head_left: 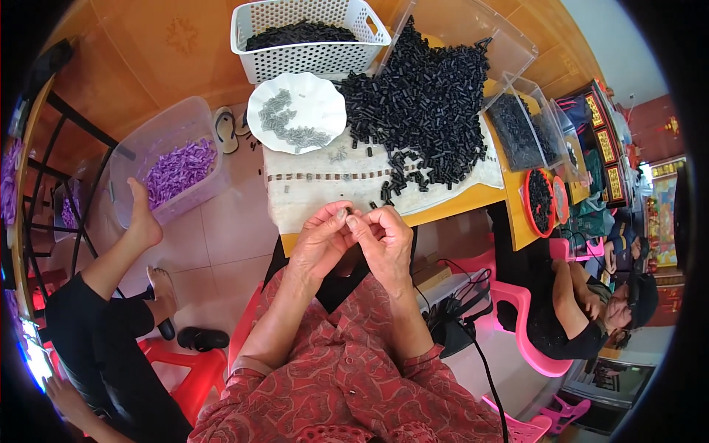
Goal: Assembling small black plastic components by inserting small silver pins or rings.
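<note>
My left hand (323,242) and my right hand (383,244) meet at the table's near edge, fingertips pinched together. Between them is a small dark piece (349,211), mostly covered by the fingers; it looks like the short black tube-shaped pieces (432,103) heaped on the table beyond. Which hand bears it more is hard to tell. Left of the heap, a white scalloped plate (325,100) holds small clear grey pieces (277,111). A few more clear pieces (338,154) lie on the pale cloth (295,199) under the plate.
Behind the plate stands a white perforated basket (258,66) of black pieces. Clear bins (509,133) and a red tray (529,203) sit to the right. A purple-filled tub (122,184) is on the floor at left. People sit on both sides; a black cable (484,369) hangs at right.
</note>
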Demonstrator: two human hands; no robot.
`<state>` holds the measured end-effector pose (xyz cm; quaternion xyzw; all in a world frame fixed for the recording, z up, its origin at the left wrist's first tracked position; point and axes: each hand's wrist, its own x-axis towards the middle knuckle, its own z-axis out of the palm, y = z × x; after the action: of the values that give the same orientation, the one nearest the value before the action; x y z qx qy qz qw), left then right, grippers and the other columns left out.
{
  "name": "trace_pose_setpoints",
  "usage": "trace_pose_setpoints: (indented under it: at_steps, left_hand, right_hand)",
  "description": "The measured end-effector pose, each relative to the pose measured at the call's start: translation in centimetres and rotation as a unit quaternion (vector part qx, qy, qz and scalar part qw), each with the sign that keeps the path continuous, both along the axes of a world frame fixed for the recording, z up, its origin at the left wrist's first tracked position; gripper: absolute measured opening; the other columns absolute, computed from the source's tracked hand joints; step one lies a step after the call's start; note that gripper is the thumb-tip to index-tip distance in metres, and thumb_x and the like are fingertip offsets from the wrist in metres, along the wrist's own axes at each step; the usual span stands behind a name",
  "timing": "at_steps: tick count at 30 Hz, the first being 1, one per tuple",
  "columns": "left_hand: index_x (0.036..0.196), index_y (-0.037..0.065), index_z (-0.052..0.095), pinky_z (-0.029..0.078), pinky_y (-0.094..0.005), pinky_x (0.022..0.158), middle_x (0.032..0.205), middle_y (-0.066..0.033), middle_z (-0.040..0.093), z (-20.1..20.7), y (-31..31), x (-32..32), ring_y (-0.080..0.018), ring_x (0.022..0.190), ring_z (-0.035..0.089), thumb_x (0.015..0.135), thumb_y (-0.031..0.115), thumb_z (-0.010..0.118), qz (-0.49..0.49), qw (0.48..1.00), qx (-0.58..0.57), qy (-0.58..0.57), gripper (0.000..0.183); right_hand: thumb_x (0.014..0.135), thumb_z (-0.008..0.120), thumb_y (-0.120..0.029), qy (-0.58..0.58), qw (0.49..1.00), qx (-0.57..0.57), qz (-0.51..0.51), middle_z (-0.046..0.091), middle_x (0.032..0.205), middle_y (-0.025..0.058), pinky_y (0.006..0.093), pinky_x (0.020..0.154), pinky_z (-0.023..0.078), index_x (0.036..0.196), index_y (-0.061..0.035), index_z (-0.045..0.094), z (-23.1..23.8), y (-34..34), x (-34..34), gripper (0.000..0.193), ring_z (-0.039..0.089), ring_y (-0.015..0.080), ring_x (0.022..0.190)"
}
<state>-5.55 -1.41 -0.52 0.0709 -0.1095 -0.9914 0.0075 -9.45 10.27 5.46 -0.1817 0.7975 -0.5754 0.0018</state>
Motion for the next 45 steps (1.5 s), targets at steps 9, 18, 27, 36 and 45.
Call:
trace_pose_setpoints:
  at_steps: [9, 18, 27, 36, 45]
  left_hand:
    - [0.113, 0.001, 0.064, 0.056, -0.0306, 0.077, 0.104, -0.0130, 0.066, 0.1, -0.1, 0.1, -0.0159, 0.083, 0.064, 0.093, 0.007, 0.061, -0.040, 0.998, 0.013, -0.038, 0.021]
    - [0.115, -0.001, 0.059, 0.056, -0.0273, 0.077, 0.107, -0.0147, 0.063, 1.9, -0.3, -0.7, -0.0160, 0.086, 0.063, 0.094, 0.004, 0.059, -0.016, 0.998, 0.008, -0.066, 0.022]
    - [0.117, -0.002, 0.058, 0.056, -0.0278, 0.077, 0.106, -0.0160, 0.063, 1.7, -0.2, -1.5, -0.0168, 0.087, 0.064, 0.093, 0.002, 0.058, 0.013, 0.999, -0.026, -0.031, 0.024]
    - [0.114, -0.002, 0.061, 0.056, -0.0300, 0.075, 0.102, -0.0155, 0.066, 0.9, 0.6, -0.9, -0.0171, 0.084, 0.064, 0.094, 0.003, 0.057, -0.002, 0.999, -0.019, -0.037, 0.021]
    - [0.114, -0.002, 0.061, 0.056, -0.0297, 0.075, 0.103, -0.0146, 0.066, 0.5, 0.0, -0.9, -0.0163, 0.083, 0.064, 0.095, 0.004, 0.058, 0.000, 0.998, -0.019, -0.058, 0.020]
  right_hand:
    - [0.088, 0.068, -0.004, -0.012, 0.993, 0.043, -0.107, 0.063, 0.080, -0.0015, 0.0198, 0.062, 0.044, 0.091, 0.0013, 0.066, -2.0, 4.6, -1.4, 0.006, 0.053, 0.0035, 0.069]
    - [0.084, 0.069, -0.002, 0.076, 0.985, 0.101, -0.115, 0.063, 0.082, 0.0111, 0.0295, 0.059, 0.049, 0.091, 0.0003, 0.066, -2.0, 4.7, -2.1, 0.008, 0.061, 0.0184, 0.063]
    - [0.084, 0.067, -0.002, 0.196, 0.946, 0.212, -0.146, 0.062, 0.082, 0.0121, 0.0336, 0.059, 0.049, 0.094, -0.0023, 0.068, -3.2, 5.4, -3.5, 0.010, 0.061, 0.0233, 0.065]
    - [0.080, 0.062, -0.001, 0.149, 0.932, 0.306, -0.127, 0.059, 0.088, 0.0117, 0.0416, 0.070, 0.050, 0.095, -0.0097, 0.071, -2.4, 3.8, -4.5, 0.020, 0.060, 0.0314, 0.087]
    - [0.082, 0.063, -0.001, 0.160, 0.940, 0.260, -0.153, 0.060, 0.085, 0.0126, 0.0355, 0.063, 0.050, 0.095, -0.0068, 0.071, -3.2, 4.1, -5.4, 0.016, 0.062, 0.0264, 0.070]
